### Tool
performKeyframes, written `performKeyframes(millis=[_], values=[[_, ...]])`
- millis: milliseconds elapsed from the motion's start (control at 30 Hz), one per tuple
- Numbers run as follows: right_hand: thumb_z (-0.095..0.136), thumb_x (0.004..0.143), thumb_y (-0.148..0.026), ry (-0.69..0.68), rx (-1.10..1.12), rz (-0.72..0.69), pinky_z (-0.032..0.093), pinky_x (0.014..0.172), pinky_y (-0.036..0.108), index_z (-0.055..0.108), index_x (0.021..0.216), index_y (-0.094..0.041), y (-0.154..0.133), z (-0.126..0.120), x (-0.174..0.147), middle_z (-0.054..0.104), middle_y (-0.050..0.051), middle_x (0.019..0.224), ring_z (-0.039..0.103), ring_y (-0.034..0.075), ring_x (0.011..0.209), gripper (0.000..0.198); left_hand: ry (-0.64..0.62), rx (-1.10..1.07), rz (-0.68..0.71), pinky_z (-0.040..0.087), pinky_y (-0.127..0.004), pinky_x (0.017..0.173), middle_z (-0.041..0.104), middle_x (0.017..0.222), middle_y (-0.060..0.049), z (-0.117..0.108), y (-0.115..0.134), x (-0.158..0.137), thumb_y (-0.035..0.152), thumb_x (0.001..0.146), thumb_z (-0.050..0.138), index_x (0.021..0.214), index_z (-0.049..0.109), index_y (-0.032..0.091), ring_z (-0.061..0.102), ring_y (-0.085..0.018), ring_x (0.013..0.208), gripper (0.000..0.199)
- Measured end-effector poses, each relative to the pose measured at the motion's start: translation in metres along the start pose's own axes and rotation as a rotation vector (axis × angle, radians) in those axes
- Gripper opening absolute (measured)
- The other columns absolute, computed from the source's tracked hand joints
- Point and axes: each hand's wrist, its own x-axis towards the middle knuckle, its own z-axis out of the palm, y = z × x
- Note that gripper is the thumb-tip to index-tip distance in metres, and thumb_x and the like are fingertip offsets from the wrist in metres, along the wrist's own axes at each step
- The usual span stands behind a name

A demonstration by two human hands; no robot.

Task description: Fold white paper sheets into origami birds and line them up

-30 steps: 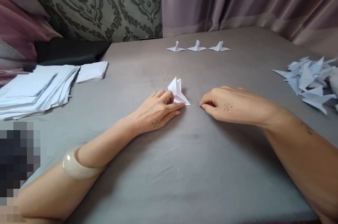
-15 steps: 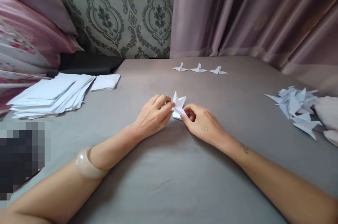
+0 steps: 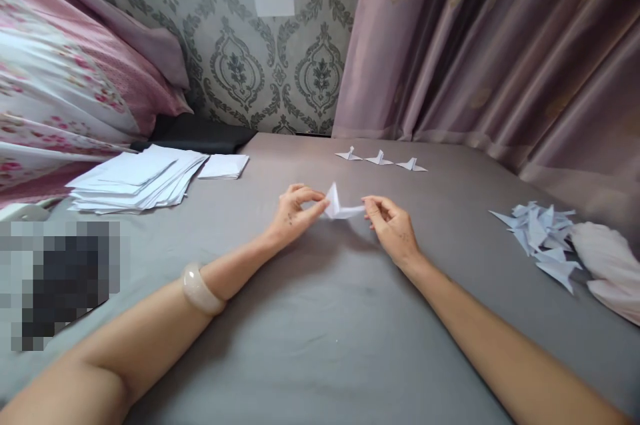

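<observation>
Between my hands is a white folded paper figure (image 3: 339,209), held just above the grey surface (image 3: 320,318). One pointed part of it stands up, and another stretches out to the right. My left hand (image 3: 300,208) pinches its left side between thumb and fingers. With thumb and forefinger closed, my right hand (image 3: 390,221) grips the tip on the right. A pale bangle (image 3: 200,288) circles my left forearm. The fingertips cover both ends of the paper.
Three folded paper birds (image 3: 380,158) sit in a row at the back. Stacked paper sheets (image 3: 135,178) lie on the left beside a smaller paper stack (image 3: 223,166). On the right are a heap of folded papers (image 3: 540,228) and a pale cloth (image 3: 607,258). Curtains (image 3: 425,45) hang behind.
My right hand has moved away from my left, and the paper figure is now stretched sideways between them. The view has tilted up, showing more of the wall.
</observation>
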Motion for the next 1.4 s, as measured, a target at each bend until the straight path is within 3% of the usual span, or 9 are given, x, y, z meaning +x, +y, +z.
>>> performKeyframes(millis=[100, 200, 333, 633, 867, 1133, 1400], values=[[0.055, 0.080, -0.058, 0.068, 0.048, 0.004, 0.050, 0.068, 0.032, 0.065, 0.096, -0.017, 0.001, -0.004, 0.000, 0.068, 0.010, 0.093, 0.062, 0.020, 0.083, 0.045, 0.074, -0.477, -0.397, 0.042, -0.030, 0.070, 0.070, 0.078, -0.006, -0.002, 0.002, -0.001, 0.045, 0.073, 0.069, 0.076, 0.072, 0.019, 0.059, -0.020, 0.076, 0.027], [0.060, 0.080, -0.051, 0.064, 0.064, -0.093, 0.050, 0.073, 0.032, 0.063, 0.095, -0.018, -0.002, -0.003, -0.006, 0.068, 0.009, 0.092, 0.062, 0.019, 0.083, 0.037, 0.121, -0.614, -0.539, 0.039, -0.025, 0.065, 0.068, 0.075, -0.004, 0.000, 0.005, -0.004, 0.039, 0.067, 0.074, 0.070, 0.071, 0.018, 0.056, -0.016, 0.071, 0.021], [0.065, 0.078, -0.043, -0.009, 0.049, -0.193, 0.050, 0.076, 0.032, 0.059, 0.090, -0.020, -0.008, 0.005, -0.016, 0.068, 0.005, 0.088, 0.063, 0.017, 0.080, 0.026, 0.112, -0.622, -0.566, 0.037, -0.025, 0.064, 0.066, 0.074, -0.004, 0.006, 0.009, -0.008, 0.037, 0.068, 0.073, 0.072, 0.072, 0.017, 0.054, -0.015, 0.072, 0.020], [0.069, 0.071, -0.043, -0.048, 0.129, -0.115, 0.050, 0.070, 0.032, 0.056, 0.081, -0.022, -0.011, 0.013, -0.018, 0.065, 0.001, 0.073, 0.061, 0.016, 0.069, 0.026, 0.089, -0.597, -0.534, 0.038, -0.026, 0.067, 0.064, 0.069, -0.003, 0.012, 0.022, -0.015, 0.040, 0.069, 0.072, 0.070, 0.070, 0.016, 0.054, -0.014, 0.068, 0.024], [0.068, 0.071, -0.039, -0.089, 0.187, -0.029, 0.052, 0.075, 0.034, 0.063, 0.090, -0.021, -0.010, 0.011, -0.017, 0.069, 0.003, 0.077, 0.065, 0.017, 0.074, 0.027, 0.096, -0.647, -0.537, 0.041, -0.029, 0.068, 0.066, 0.070, -0.002, 0.014, 0.019, -0.017, 0.036, 0.066, 0.077, 0.104, 0.061, 0.016, 0.060, -0.015, 0.068, 0.046], [0.072, 0.067, -0.035, -0.181, 0.280, 0.015, 0.053, 0.071, 0.032, 0.058, 0.096, -0.023, -0.012, 0.018, -0.020, 0.072, 0.002, 0.083, 0.067, 0.016, 0.072, 0.035, 0.133, -0.667, -0.529, 0.041, -0.028, 0.069, 0.064, 0.067, 0.001, 0.013, 0.023, -0.017, 0.033, 0.068, 0.075, 0.101, 0.061, 0.017, 0.057, -0.012, 0.065, 0.039], [0.070, 0.070, -0.034, -0.124, 0.268, -0.013, 0.051, 0.074, 0.030, 0.067, 0.088, -0.020, -0.009, 0.017, -0.019, 0.071, 0.001, 0.078, 0.065, 0.015, 0.073, 0.022, 0.136, -0.673, -0.470, 0.039, -0.023, 0.067, 0.064, 0.069, 0.001, 0.014, 0.024, -0.017, 0.035, 0.070, 0.075, 0.089, 0.066, 0.017, 0.053, -0.010, 0.066, 0.028]])
